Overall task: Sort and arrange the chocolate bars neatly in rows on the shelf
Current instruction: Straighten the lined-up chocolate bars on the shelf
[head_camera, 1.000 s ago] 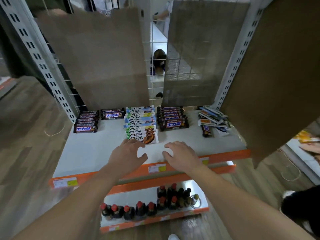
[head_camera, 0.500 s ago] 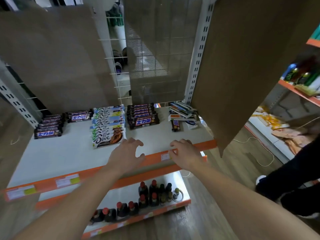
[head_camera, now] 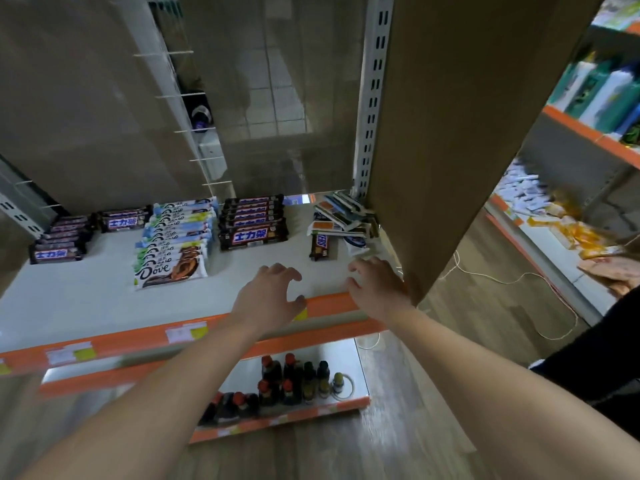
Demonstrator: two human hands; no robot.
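Note:
On the white shelf (head_camera: 86,296) lie neat rows of chocolate bars: dark Snickers bars (head_camera: 57,252) at the left, a second short Snickers row (head_camera: 123,221), a row of white Dove bars (head_camera: 171,268), and a stacked Snickers row (head_camera: 252,235). At the back right sits an unsorted pile of bars (head_camera: 343,220) with one Snickers bar (head_camera: 320,245) lying lengthwise in front. My left hand (head_camera: 268,296) hovers open over the shelf's front. My right hand (head_camera: 379,289) is open too, its fingertips close to the pile. Neither hand holds anything.
A brown cardboard panel (head_camera: 467,133) hangs just right of my right hand. The shelf's orange front rail (head_camera: 173,341) carries price tags. Dark bottles (head_camera: 291,379) stand on the lower shelf. Another person's dark clothing (head_camera: 595,372) is at the right, by a neighbouring shelf (head_camera: 588,133).
My view has swung right and both hands have shifted right along the shelf front. My right hand now nears the unsorted pile. The rows lie as before.

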